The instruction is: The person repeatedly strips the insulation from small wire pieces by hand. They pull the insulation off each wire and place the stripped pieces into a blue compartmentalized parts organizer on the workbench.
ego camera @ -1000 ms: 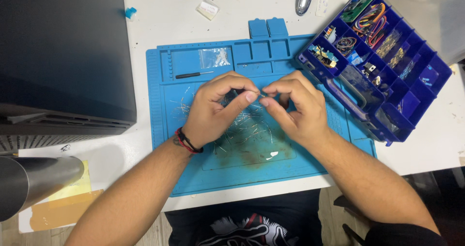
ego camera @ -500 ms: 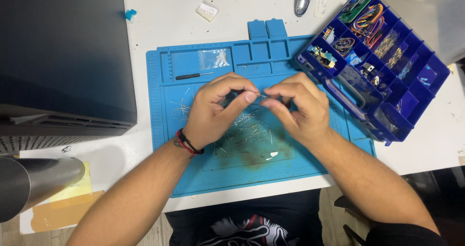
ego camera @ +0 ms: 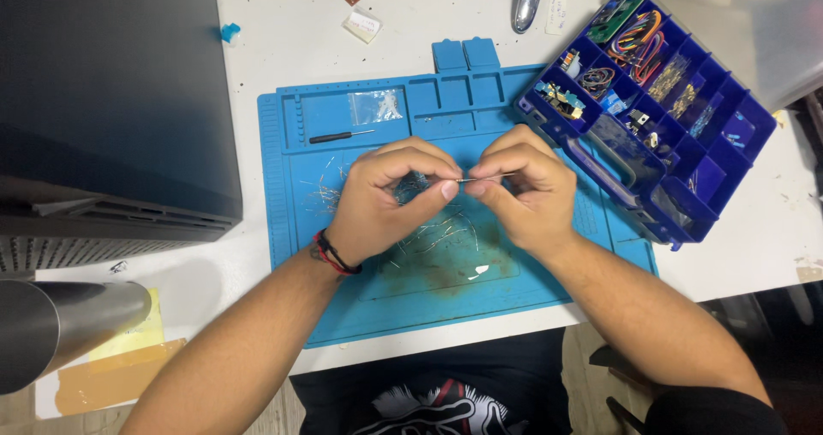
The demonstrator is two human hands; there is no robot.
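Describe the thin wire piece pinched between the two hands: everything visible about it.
The thin wire piece is a short, straight, silvery metal-looking strand, held roughly level above the blue work mat. The left hand pinches its left end between thumb and forefinger; the right hand pinches the right end the same way, so only the short middle stretch shows. It hangs clear of the mat, over a scatter of similar loose wire bits. Finer detail is too small to tell.

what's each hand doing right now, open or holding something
Left hand: closed, fingertips pinching one end of a thin metal wire lead.
Right hand: closed, pinching the other end of the same lead.
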